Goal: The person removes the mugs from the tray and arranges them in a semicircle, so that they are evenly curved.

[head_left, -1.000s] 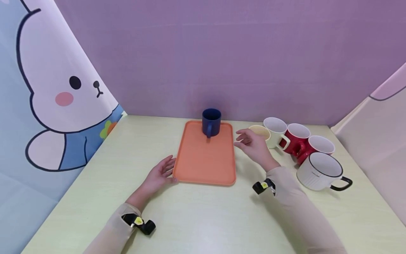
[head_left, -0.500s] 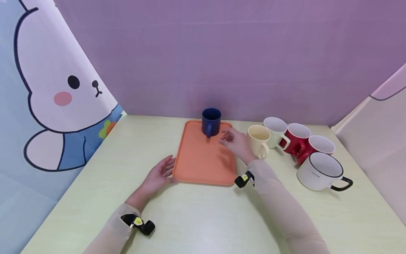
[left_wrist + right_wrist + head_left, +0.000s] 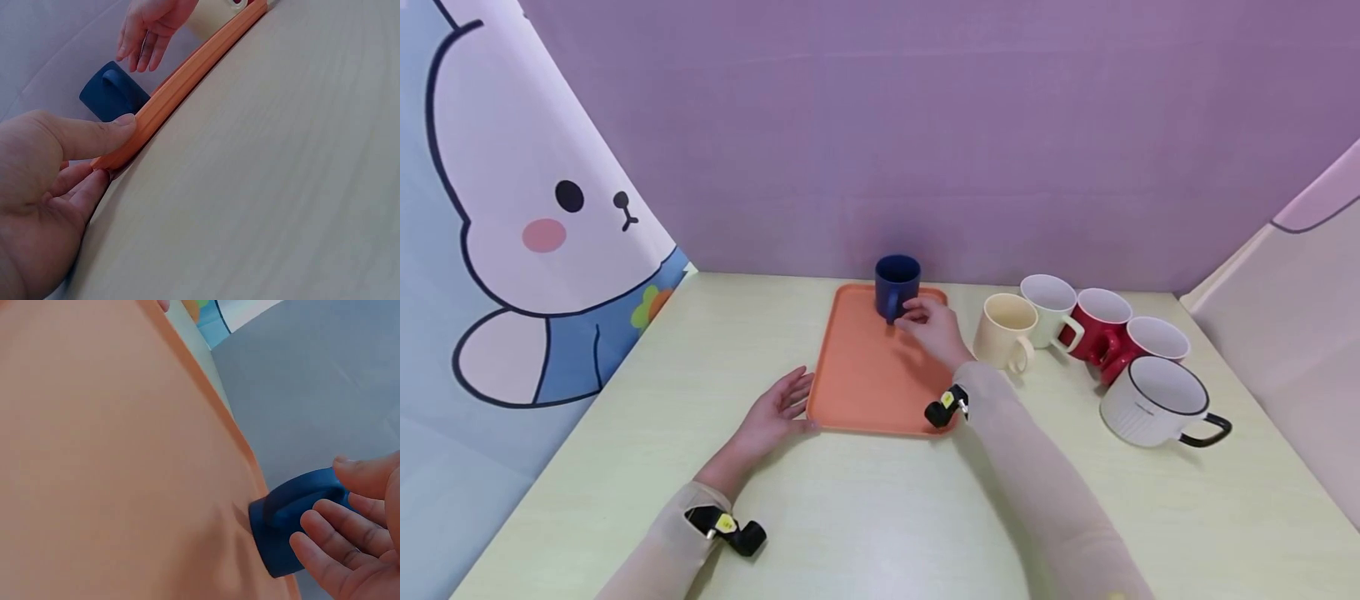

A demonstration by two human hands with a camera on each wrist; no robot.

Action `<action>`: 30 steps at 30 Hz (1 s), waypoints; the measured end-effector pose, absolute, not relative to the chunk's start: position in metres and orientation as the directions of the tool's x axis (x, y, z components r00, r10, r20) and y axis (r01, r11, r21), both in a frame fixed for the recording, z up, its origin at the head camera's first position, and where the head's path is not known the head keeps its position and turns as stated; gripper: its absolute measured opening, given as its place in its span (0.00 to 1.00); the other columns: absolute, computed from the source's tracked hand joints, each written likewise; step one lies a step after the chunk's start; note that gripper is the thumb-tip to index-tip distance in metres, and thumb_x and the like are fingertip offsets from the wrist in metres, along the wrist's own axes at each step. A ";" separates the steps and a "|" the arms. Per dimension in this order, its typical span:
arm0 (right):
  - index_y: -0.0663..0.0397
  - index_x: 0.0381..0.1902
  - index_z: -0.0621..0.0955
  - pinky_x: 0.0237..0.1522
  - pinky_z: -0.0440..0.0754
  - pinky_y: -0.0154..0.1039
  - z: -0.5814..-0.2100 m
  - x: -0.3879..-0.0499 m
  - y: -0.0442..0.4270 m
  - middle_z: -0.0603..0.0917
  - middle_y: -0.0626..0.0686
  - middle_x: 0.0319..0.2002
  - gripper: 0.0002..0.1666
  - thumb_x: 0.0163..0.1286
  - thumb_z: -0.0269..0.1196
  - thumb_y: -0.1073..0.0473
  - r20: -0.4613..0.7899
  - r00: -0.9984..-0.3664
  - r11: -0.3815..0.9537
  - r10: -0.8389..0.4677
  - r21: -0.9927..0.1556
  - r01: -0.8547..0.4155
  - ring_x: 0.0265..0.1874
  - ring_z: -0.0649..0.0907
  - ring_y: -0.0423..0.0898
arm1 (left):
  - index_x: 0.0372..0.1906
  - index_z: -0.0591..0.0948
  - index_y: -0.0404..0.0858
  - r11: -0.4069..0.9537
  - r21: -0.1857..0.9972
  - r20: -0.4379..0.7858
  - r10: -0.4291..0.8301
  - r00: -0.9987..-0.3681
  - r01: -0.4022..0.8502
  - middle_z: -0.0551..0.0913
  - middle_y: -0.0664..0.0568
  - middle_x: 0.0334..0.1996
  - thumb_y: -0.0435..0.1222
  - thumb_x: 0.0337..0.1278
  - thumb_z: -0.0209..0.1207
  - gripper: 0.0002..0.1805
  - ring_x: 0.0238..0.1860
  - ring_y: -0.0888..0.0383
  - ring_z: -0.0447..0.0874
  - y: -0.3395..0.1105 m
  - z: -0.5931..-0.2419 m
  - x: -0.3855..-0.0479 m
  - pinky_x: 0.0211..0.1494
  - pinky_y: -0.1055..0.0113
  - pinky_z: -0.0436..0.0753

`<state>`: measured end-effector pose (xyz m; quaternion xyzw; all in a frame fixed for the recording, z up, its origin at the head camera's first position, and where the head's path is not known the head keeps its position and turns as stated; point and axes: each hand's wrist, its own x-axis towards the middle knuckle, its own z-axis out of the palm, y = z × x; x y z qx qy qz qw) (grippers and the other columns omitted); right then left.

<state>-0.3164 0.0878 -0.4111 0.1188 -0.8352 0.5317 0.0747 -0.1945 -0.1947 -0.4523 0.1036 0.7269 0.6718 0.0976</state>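
A dark blue mug (image 3: 897,277) stands upright on the far part of an orange tray (image 3: 872,383), its handle toward me. My right hand (image 3: 936,332) is over the tray just right of the mug handle. In the right wrist view its fingers are extended and spread beside the mug (image 3: 275,547), with the thumb near the handle; the left wrist view shows a gap between the fingertips and the mug. My left hand (image 3: 771,417) holds the tray's near left corner, thumb (image 3: 103,139) on the near rim and fingers along the left side.
To the right stand a cream mug (image 3: 1000,329), a pale green mug (image 3: 1039,321), two red mugs and a large white mug (image 3: 1138,412) with a black rim and handle. A purple cloth wall (image 3: 880,133) rises behind the table (image 3: 865,517).
My right hand has moved left from in front of the cream mug, across the tray's right edge, to beside the blue mug's handle. My left hand has stayed at the tray corner.
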 end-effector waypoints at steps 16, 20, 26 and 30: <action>0.71 0.55 0.80 0.48 0.87 0.46 -0.415 -0.334 0.064 0.84 0.67 0.49 0.23 0.65 0.69 0.63 0.033 -0.998 0.183 -0.044 -0.982 -0.040 0.44 0.86 0.60 | 0.75 0.48 0.23 0.082 0.996 -0.001 0.275 -0.961 0.022 0.57 0.27 0.72 0.12 0.47 0.61 0.50 0.71 0.33 0.59 -0.195 -0.454 -0.195 0.69 0.55 0.71; 0.71 0.59 0.77 0.53 0.85 0.48 -0.417 -0.338 0.061 0.81 0.67 0.56 0.26 0.68 0.67 0.61 -0.053 -0.997 0.075 -0.055 -0.996 0.049 0.49 0.85 0.61 | 0.76 0.49 0.24 0.093 0.996 -0.010 0.270 -0.963 0.016 0.57 0.27 0.73 0.12 0.47 0.61 0.51 0.71 0.33 0.59 -0.195 -0.453 -0.195 0.69 0.56 0.72; 0.71 0.58 0.78 0.57 0.82 0.48 -0.416 -0.340 0.056 0.81 0.66 0.57 0.22 0.74 0.61 0.60 -0.140 -0.987 -0.052 -0.079 -0.988 0.145 0.56 0.82 0.57 | 0.76 0.50 0.26 0.103 0.995 -0.029 0.259 -0.965 -0.003 0.58 0.30 0.73 0.13 0.47 0.62 0.51 0.72 0.35 0.60 -0.196 -0.453 -0.194 0.68 0.58 0.72; 0.72 0.57 0.79 0.56 0.83 0.49 -0.413 -0.339 0.053 0.82 0.67 0.55 0.20 0.75 0.59 0.60 -0.149 -0.986 -0.101 -0.080 -0.983 0.156 0.56 0.81 0.58 | 0.76 0.50 0.26 0.094 0.996 -0.026 0.262 -0.965 -0.001 0.58 0.30 0.73 0.12 0.46 0.62 0.51 0.72 0.35 0.60 -0.197 -0.452 -0.194 0.68 0.58 0.72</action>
